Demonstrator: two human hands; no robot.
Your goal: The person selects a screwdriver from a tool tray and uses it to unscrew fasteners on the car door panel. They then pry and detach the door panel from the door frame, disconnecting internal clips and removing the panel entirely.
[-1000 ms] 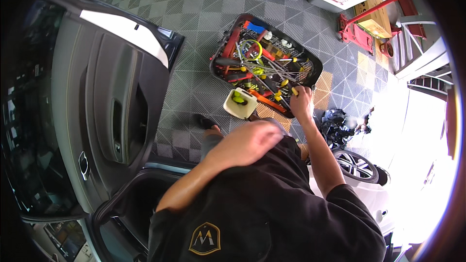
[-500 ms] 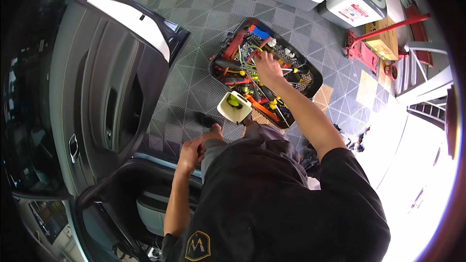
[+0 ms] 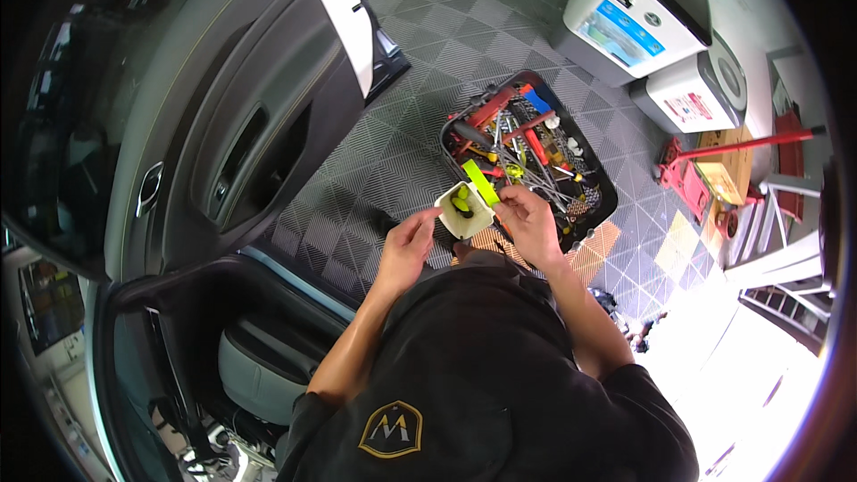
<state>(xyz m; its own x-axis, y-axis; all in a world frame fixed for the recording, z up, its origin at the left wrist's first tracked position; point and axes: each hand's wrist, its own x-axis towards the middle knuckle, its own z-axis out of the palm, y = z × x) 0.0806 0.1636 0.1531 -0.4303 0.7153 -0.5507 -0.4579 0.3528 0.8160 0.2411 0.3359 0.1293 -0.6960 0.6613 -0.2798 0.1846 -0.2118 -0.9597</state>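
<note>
My right hand (image 3: 530, 225) is closed on a flat neon-green strip-shaped tool (image 3: 482, 183), which slants over the right rim of a cream open-topped container (image 3: 472, 227). Inside that container lie smaller green and black pieces (image 3: 461, 202), their kind too small to tell. At its left side is my left hand (image 3: 409, 250), fingers reaching toward the rim; whether they touch it I cannot tell. Just beyond stands a black tray (image 3: 612, 201) heaped with tools, among them red-handled ones, metal shafts and a blue-and-red piece (image 3: 536, 98).
On the left an open car door (image 3: 201, 152) and a car seat (image 3: 263, 366) flank me. White-and-grey bins (image 3: 638, 27) stand at the back right, near a red floor jack (image 3: 683, 180) with a long handle and a ladder (image 3: 750, 232). Grey tiles (image 3: 446, 27) cover the floor.
My right hand has drawn back from the tool tray and now holds the green tool by the container. My left hand has moved from my knee to the container's side. The view has shifted.
</note>
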